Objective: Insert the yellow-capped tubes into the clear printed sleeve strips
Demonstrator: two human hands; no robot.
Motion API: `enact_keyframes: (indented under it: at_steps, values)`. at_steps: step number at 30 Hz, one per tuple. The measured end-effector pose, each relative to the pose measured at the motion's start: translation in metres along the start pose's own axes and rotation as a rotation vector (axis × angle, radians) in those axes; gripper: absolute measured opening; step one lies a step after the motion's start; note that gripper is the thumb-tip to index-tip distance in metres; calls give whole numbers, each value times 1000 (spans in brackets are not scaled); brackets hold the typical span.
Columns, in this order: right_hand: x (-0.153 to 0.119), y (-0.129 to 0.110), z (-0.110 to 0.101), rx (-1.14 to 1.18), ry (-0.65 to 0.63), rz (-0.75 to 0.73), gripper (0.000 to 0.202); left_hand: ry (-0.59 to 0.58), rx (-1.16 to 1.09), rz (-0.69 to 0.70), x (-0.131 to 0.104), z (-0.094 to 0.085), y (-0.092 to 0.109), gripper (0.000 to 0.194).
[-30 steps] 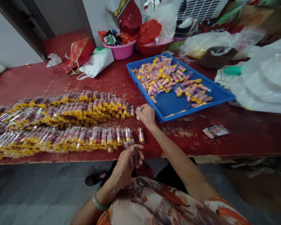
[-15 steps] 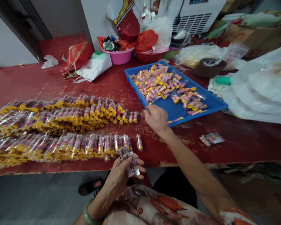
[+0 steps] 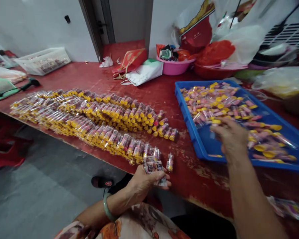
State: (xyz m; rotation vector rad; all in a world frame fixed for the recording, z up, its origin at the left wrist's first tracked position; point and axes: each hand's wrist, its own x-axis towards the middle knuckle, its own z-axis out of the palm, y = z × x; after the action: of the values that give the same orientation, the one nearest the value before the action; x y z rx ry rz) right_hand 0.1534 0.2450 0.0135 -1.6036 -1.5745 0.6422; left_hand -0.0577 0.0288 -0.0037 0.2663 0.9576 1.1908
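My left hand (image 3: 146, 181) holds a few small printed packets (image 3: 155, 168) near the table's front edge, thumb on top. Above the near part of the blue tray (image 3: 193, 131), my right hand (image 3: 230, 134) pinches a small tube with a yellow cap (image 3: 216, 122). Many pink tubes with yellow caps (image 3: 214, 99) lie loose in the tray. Long stacked rows of similar clear tubes (image 3: 109, 113) run along the table to the left. One single tube (image 3: 169, 162) stands apart, just right of the nearest row and beside my left fingers.
Behind are a pink basin (image 3: 174, 66), a red bag (image 3: 132, 59), a white bag (image 3: 146, 71) and a red basin with plastic bags. A white crate (image 3: 43, 61) stands at the back left. More packets (image 3: 289, 207) lie at the right front edge.
The view has swung left. My right hand has gone from the tray's near left edge to over the tray and now has a yellow-capped tube. My left hand still holds the packets.
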Motion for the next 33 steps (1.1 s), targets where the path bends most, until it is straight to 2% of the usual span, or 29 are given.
enact_keyframes:
  at_steps: [2, 3, 4, 5, 8, 11, 14, 17, 21, 25, 30, 33]
  values:
    - [-39, -6, -11, 254, -28, 12, 32, 23, 18, 50, 3, 0, -1, 37]
    - [-62, -9, -13, 567, -80, 54, 26, 25, 25, 72, 4, 0, -2, 37]
    - [-86, -11, -12, 779, -142, 108, 20, 24, 28, 88, 6, 2, -2, 36]
    - [-109, -12, -9, 854, -232, 164, 18, 23, 25, 104, 7, 4, -3, 37]
    - [-167, -8, 9, 874, -396, 257, 27, 42, 13, 138, 9, 11, -5, 44]
    - [-197, -1, 25, 716, -487, 287, 32, 72, 36, 146, 7, 15, -7, 45]
    - [-207, -2, 29, 616, -538, 232, 30, 36, 81, 149, 2, 15, -12, 37]
    - [-210, -6, 24, 634, -546, 187, 24, -7, 131, 139, -5, 16, -15, 29]
    - [-216, -9, 17, 711, -530, 271, 22, -45, 151, 116, -13, 20, -16, 26]
    - [-222, -6, 11, 770, -508, 320, 25, -35, 154, 109, -18, 24, -14, 33]
    - [-227, -1, -11, 764, -399, 251, 32, 56, 143, 102, -26, 25, -13, 39]
    - [-233, 1, -29, 859, -394, 206, 32, 38, 126, 107, -33, 24, -15, 40]
